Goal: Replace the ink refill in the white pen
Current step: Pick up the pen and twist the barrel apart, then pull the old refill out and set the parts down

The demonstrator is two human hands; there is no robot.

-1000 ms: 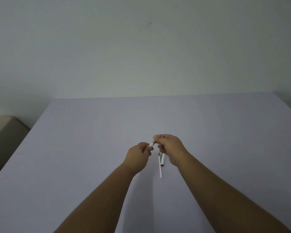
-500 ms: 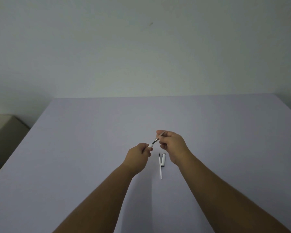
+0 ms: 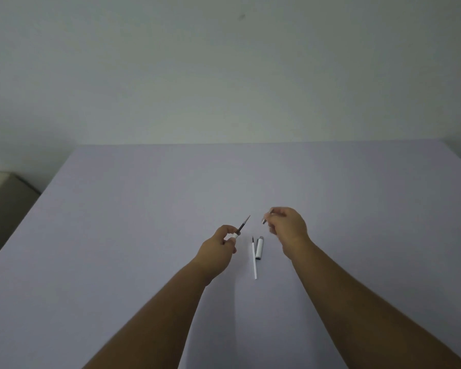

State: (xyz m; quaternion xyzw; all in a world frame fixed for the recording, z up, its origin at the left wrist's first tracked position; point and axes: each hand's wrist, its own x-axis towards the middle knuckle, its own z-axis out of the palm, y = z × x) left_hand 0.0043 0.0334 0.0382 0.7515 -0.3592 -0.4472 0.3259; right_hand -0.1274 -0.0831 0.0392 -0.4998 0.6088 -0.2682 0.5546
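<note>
My left hand (image 3: 218,245) grips the white pen barrel (image 3: 234,236), mostly hidden in the fist. A dark ink refill (image 3: 244,225) sticks out of the barrel, pointing up and to the right. My right hand (image 3: 286,226) pinches a small silvery pen tip piece (image 3: 264,221), held apart from the refill's point. Between the hands, on the table (image 3: 144,209), lie a thin white spare refill (image 3: 254,258) and the white pen cap (image 3: 259,247) side by side, both pointing away from me.
The pale lilac table reaches a plain wall at the back. A beige box-like object (image 3: 3,193) stands past the table's left edge. The table's right edge runs diagonally at the far right.
My hands have drawn apart. The right hand pulled the tip piece off to the right, baring the dark refill that sticks out of the barrel in my left hand.
</note>
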